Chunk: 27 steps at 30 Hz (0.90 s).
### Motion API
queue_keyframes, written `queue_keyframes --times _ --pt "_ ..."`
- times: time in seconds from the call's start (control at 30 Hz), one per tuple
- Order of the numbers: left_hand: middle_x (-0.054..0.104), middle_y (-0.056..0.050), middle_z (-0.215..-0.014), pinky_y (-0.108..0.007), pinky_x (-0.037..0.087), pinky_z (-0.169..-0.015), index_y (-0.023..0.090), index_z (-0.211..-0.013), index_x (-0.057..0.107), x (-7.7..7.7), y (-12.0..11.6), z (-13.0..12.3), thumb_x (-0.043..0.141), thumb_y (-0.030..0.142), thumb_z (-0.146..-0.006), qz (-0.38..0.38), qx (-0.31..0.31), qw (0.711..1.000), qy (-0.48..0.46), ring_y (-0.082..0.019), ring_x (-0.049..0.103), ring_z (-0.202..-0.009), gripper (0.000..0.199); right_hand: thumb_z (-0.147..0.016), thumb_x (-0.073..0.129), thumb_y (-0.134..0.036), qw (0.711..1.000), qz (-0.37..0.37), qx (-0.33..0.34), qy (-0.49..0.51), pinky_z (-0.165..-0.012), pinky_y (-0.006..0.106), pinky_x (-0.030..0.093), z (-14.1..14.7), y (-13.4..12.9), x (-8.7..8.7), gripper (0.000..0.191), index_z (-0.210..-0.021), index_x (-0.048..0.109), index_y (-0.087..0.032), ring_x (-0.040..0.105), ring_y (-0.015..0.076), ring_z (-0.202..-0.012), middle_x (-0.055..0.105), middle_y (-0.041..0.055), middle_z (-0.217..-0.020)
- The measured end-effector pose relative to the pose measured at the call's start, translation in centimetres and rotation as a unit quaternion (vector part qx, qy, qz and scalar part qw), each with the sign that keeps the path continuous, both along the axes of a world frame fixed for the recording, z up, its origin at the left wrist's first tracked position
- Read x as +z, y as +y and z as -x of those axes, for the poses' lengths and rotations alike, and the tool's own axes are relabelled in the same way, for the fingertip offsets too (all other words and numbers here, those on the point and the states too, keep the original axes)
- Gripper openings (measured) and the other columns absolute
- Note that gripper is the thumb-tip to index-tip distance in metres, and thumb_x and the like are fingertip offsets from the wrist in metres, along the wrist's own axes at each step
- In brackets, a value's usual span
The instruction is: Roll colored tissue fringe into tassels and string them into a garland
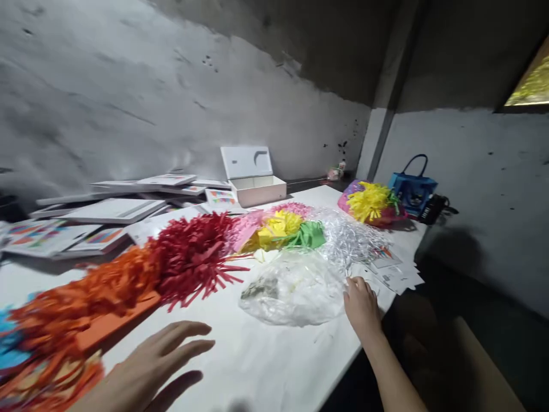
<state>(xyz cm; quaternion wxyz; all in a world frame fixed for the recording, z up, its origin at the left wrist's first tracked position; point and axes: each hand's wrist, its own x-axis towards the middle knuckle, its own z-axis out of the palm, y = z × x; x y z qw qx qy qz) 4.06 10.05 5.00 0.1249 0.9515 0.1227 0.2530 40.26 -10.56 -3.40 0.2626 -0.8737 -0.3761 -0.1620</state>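
Note:
My left hand (165, 357) hovers over the near part of the white table (253, 372), fingers spread and holding nothing. It is nearest to the orange fringed paper (124, 280) and the dark red fringed paper (195, 252). A crumpled clear plastic bag (300, 292) lies flat in the middle, with something greyish showing in its left side. At the bag's right edge is my right hand (362, 303), fingers curled and closed on the plastic; the fingertips are partly hidden. Silvery tinsel strips (347, 234) lie just beyond the bag, beside green paper (311, 234) and yellow fringed paper (281, 226).
White flat boxes (115, 210) with colourful prints are piled at the back left. An opened white box (259, 189) stands near the wall. Small printed cards (392, 272) lie at the right edge. Beyond them are a yellow pompom (369, 201) and a blue bag (412, 189).

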Motion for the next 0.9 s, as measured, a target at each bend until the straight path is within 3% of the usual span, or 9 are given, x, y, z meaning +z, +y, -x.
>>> queue_keyframes --times 0.13,0.27,0.33,0.4,0.47,0.5,0.63,0.8,0.9 --pt "0.074 -0.007 -0.111 -0.030 0.055 -0.086 0.031 -0.105 0.075 1.4 -1.9 -9.3 0.063 0.036 -0.089 0.146 -0.131 0.973 0.120 -0.025 0.070 -0.097 0.021 -0.086 0.050 -0.001 0.998 0.019 -0.045 0.024 -0.068 0.031 0.044 -4.1 -1.8 -0.7 0.024 -0.082 0.068 -0.017 0.066 0.0223 -0.075 0.066 0.0119 -0.090" --pt "0.072 -0.011 -0.101 -0.030 0.052 -0.075 0.019 -0.103 0.074 0.5 -6.0 -16.8 0.056 0.054 -0.092 0.353 -0.156 0.899 0.209 -0.022 0.067 -0.084 0.041 -0.097 0.037 -0.010 0.999 -0.033 -0.018 0.010 -0.061 0.027 0.043 -2.4 -2.0 0.4 0.028 -0.090 0.064 -0.017 0.065 0.0194 -0.069 0.067 0.0087 -0.083" --pt "0.071 -0.011 -0.098 -0.030 0.051 -0.074 0.014 -0.102 0.071 -0.6 -8.1 -19.4 0.054 0.065 -0.089 0.531 -0.146 0.811 0.199 -0.022 0.066 -0.084 0.055 -0.101 0.031 -0.014 0.997 -0.065 0.037 -0.012 -0.063 0.026 0.046 1.1 -1.9 1.1 0.031 -0.099 0.062 -0.018 0.065 0.0176 -0.071 0.067 0.0063 -0.081" --pt "0.070 -0.012 -0.100 -0.030 0.051 -0.078 0.012 -0.101 0.069 -1.4 -9.7 -21.1 0.058 0.068 -0.085 0.707 -0.120 0.677 0.166 -0.022 0.065 -0.090 0.060 -0.099 0.034 -0.016 0.987 -0.083 0.129 -0.045 -0.067 0.026 0.048 5.3 -1.7 1.6 0.028 -0.093 0.061 -0.021 0.064 0.0169 -0.073 0.067 0.0043 -0.078" --pt "0.069 -0.010 -0.096 -0.028 0.051 -0.077 0.012 -0.101 0.067 -1.7 -10.3 -22.0 0.070 0.062 -0.079 0.814 -0.085 0.562 0.120 -0.019 0.066 -0.085 0.055 -0.094 0.037 -0.016 0.944 -0.132 0.273 -0.127 -0.068 0.033 0.048 8.9 -1.3 1.7 0.025 -0.085 0.060 -0.021 0.060 0.0197 -0.066 0.063 0.0047 -0.071" --pt "0.068 -0.006 -0.087 -0.026 0.051 -0.071 0.012 -0.101 0.066 -1.6 -10.1 -22.1 0.076 0.055 -0.076 0.837 -0.069 0.535 0.094 -0.016 0.064 -0.075 0.051 -0.093 0.037 -0.015 0.927 -0.156 0.310 -0.146 -0.064 0.033 0.047 10.0 -1.1 1.7 0.024 -0.085 0.059 -0.020 0.057 0.0199 -0.063 0.061 0.0048 -0.069" --pt "0.042 0.009 -0.057 -0.015 0.026 -0.041 0.012 -0.101 0.065 -0.2 -7.3 -21.1 0.085 0.032 -0.072 0.816 -0.027 0.578 0.004 -0.004 0.029 -0.043 0.040 -0.092 0.036 -0.010 0.906 -0.210 0.356 -0.089 -0.058 0.032 0.045 10.6 -0.3 1.4 0.026 -0.089 0.060 -0.018 0.054 0.0203 -0.063 0.060 0.0052 -0.068" --pt "0.031 0.011 -0.056 -0.016 0.010 -0.041 0.012 -0.094 0.064 1.8 -3.8 -18.6 0.085 0.040 -0.069 0.748 0.002 0.664 -0.010 -0.003 0.016 -0.045 0.043 -0.093 0.046 -0.010 0.900 -0.229 0.369 0.044 -0.069 0.029 0.052 9.2 1.1 1.2 0.019 -0.094 0.061 -0.019 0.062 0.0192 -0.075 0.065 0.0045 -0.078" --pt "0.027 0.011 -0.055 -0.018 0.008 -0.042 0.014 -0.091 0.063 3.3 -3.1 -17.6 0.084 0.049 -0.067 0.699 0.024 0.715 -0.015 -0.004 0.013 -0.046 0.048 -0.091 0.048 -0.008 0.886 -0.253 0.378 0.088 -0.077 0.027 0.055 9.4 2.1 1.4 0.030 -0.118 0.057 -0.019 0.066 0.0168 -0.087 0.066 0.0091 -0.109"
